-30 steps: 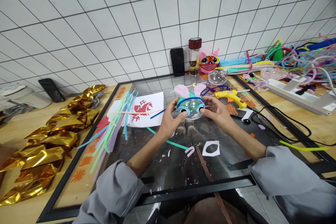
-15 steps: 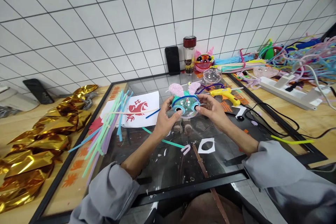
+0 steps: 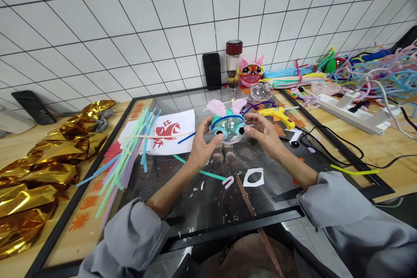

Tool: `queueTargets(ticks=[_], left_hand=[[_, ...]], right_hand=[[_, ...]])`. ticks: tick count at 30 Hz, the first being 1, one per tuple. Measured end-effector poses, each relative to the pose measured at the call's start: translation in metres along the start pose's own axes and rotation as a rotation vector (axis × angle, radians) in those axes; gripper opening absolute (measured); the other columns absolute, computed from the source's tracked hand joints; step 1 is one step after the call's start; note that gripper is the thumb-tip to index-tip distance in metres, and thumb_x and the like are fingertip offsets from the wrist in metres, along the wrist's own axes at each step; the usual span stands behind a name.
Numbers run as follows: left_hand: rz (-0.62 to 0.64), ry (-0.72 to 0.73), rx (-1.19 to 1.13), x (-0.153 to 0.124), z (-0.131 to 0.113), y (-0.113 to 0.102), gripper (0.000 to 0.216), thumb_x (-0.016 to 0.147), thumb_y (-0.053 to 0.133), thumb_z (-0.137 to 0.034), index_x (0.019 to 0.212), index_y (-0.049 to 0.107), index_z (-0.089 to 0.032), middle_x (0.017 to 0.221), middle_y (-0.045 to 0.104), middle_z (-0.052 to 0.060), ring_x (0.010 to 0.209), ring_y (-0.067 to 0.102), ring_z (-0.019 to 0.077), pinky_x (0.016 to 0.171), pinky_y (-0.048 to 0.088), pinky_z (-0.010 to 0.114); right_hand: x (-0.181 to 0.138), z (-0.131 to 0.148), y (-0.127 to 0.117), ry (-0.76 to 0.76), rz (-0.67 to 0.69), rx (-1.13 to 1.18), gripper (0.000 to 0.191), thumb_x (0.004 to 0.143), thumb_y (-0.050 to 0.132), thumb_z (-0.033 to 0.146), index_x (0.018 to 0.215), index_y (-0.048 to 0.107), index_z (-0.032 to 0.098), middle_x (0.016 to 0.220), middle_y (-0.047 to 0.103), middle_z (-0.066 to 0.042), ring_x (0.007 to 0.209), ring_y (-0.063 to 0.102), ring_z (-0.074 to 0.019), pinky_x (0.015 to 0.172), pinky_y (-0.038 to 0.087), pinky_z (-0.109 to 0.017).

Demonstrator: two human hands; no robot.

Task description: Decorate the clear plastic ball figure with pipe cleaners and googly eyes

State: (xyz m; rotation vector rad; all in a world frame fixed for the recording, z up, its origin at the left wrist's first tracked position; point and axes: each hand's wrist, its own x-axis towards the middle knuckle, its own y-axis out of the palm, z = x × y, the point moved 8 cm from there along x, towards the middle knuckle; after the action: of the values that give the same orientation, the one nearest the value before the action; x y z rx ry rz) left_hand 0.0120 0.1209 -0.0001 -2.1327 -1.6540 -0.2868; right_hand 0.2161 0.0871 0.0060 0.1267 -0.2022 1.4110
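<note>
I hold a small craft animal head (image 3: pixel 227 125) between both hands above a glass-topped frame (image 3: pixel 208 200). It is a clear dome with blue pipe-cleaner trim, two pink fuzzy ears and two googly eyes facing me. My left hand (image 3: pixel 202 145) grips its left side, thumb near the left eye. My right hand (image 3: pixel 264 134) grips its right side, fingers closed on the rim by the right eye.
Coloured pipe cleaners (image 3: pixel 128 152) and a white sheet with a red paper-cut (image 3: pixel 169 137) lie left of my hands. Gold foil (image 3: pixel 42 165) is at far left. A yellow glue gun (image 3: pixel 276 115), cables, a power strip (image 3: pixel 352 115), a jar (image 3: pixel 233 64) and phone (image 3: pixel 211 71) stand behind.
The view has shifted slightly; both hands keep holding the craft head, which has turned a little so its googly eyes show more plainly.
</note>
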Motion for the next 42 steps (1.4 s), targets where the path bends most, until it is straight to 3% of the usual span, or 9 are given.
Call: queueTargets(ticks=[6, 10, 16, 21, 26, 32, 42], left_hand=[[-0.027, 0.012, 0.008, -0.003, -0.002, -0.001, 0.064, 0.083, 0.065, -0.053, 0.137, 0.047, -0.022, 0.144, 0.049, 0.014, 0.134, 0.047, 0.0316, 0.111, 0.038, 0.049], [-0.016, 0.021, 0.027, -0.004, -0.002, 0.001, 0.063, 0.084, 0.064, -0.05, 0.138, 0.047, -0.022, 0.144, 0.049, 0.014, 0.134, 0.047, 0.0312, 0.111, 0.037, 0.048], [-0.024, 0.052, 0.06, -0.005, -0.001, 0.0, 0.061, 0.085, 0.064, -0.05, 0.136, 0.046, -0.023, 0.143, 0.05, 0.014, 0.133, 0.047, 0.0315, 0.11, 0.039, 0.051], [-0.022, 0.083, 0.089, -0.007, -0.004, 0.0, 0.059, 0.085, 0.065, -0.046, 0.136, 0.046, -0.024, 0.142, 0.05, 0.014, 0.131, 0.05, 0.0298, 0.11, 0.04, 0.05], [-0.088, 0.121, 0.151, -0.008, -0.012, -0.005, 0.053, 0.082, 0.068, -0.037, 0.129, 0.049, -0.022, 0.137, 0.052, 0.013, 0.127, 0.053, 0.0276, 0.104, 0.045, 0.046], [-0.226, 0.268, 0.25, -0.014, -0.035, -0.014, 0.026, 0.079, 0.069, -0.024, 0.102, 0.057, -0.02, 0.111, 0.059, 0.007, 0.109, 0.059, 0.0219, 0.093, 0.05, 0.038], [-0.244, 0.368, 0.253, -0.016, -0.042, -0.011, 0.017, 0.079, 0.07, -0.017, 0.094, 0.062, -0.02, 0.103, 0.056, 0.005, 0.101, 0.061, 0.0188, 0.093, 0.052, 0.035]], right_hand=[[0.002, 0.0, -0.013, -0.026, -0.058, -0.043, 0.046, 0.071, 0.076, 0.052, 0.107, 0.064, 0.026, 0.111, 0.067, -0.007, 0.107, 0.061, -0.025, 0.096, 0.049, -0.044], [0.005, -0.002, -0.027, -0.072, -0.131, -0.097, 0.038, 0.075, 0.072, 0.052, 0.102, 0.065, 0.025, 0.103, 0.069, -0.006, 0.099, 0.064, -0.0242, 0.089, 0.052, -0.042], [0.002, 0.017, -0.04, -0.283, -0.231, -0.482, 0.027, 0.086, 0.06, 0.046, 0.09, 0.07, 0.021, 0.085, 0.068, -0.005, 0.075, 0.061, -0.0194, 0.072, 0.049, -0.036], [-0.006, 0.034, -0.047, -0.404, -0.271, -0.703, 0.024, 0.09, 0.056, 0.04, 0.082, 0.069, 0.021, 0.075, 0.066, -0.005, 0.068, 0.058, -0.0186, 0.064, 0.046, -0.033], [-0.008, 0.034, -0.049, -0.417, -0.247, -0.75, 0.022, 0.089, 0.055, 0.037, 0.082, 0.068, 0.021, 0.074, 0.066, -0.005, 0.067, 0.059, -0.0195, 0.063, 0.047, -0.034], [-0.01, 0.036, -0.045, -0.458, -0.252, -0.756, 0.02, 0.089, 0.057, 0.035, 0.083, 0.068, 0.021, 0.079, 0.068, -0.006, 0.07, 0.061, -0.0193, 0.066, 0.049, -0.034], [-0.014, 0.045, -0.041, -0.529, -0.264, -0.762, 0.021, 0.09, 0.058, 0.037, 0.084, 0.069, 0.021, 0.08, 0.068, -0.006, 0.071, 0.062, -0.0199, 0.066, 0.05, -0.035]])
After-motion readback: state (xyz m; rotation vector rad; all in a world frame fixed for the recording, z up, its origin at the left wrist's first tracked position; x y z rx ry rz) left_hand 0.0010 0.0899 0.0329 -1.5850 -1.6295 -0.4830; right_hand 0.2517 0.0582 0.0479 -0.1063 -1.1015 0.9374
